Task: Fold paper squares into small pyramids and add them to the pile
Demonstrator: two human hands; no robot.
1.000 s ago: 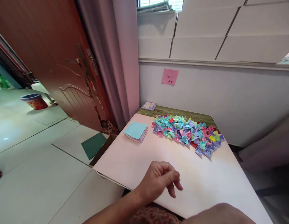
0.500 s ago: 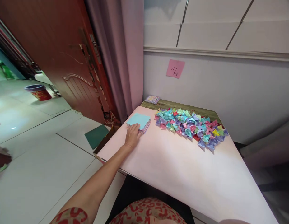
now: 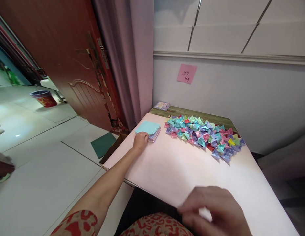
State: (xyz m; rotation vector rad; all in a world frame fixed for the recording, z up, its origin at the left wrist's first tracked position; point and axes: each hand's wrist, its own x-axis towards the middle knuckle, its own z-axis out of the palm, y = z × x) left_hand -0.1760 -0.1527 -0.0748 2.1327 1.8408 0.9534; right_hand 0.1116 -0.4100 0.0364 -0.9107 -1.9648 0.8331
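Observation:
A small stack of square paper [image 3: 148,127], with a light blue sheet on top, lies at the left side of the table. My left hand [image 3: 140,141] is at its front edge, fingers curled and closed on the light blue paper; how many sheets are in the grip is hidden. Low in the view, over the table's near edge, my right hand [image 3: 211,206] is blurred. Its thumb and fingers are bent with a gap between them, and nothing shows in it. Many folded paper pieces [image 3: 201,134] in blue, purple, pink, green, red and yellow form a pile beyond the hands.
The table [image 3: 172,170] has a pale pink cover and a bare wood strip at the back. A printed packet [image 3: 162,106] lies at its far left corner. A pink note [image 3: 186,73] is on the wall. Left stand a brown door [image 3: 76,65] and a bin [image 3: 45,98].
My left hand's fingers have gone from lying over the stack to curled at its front edge. My right hand has come into view from below. The view has shifted slightly.

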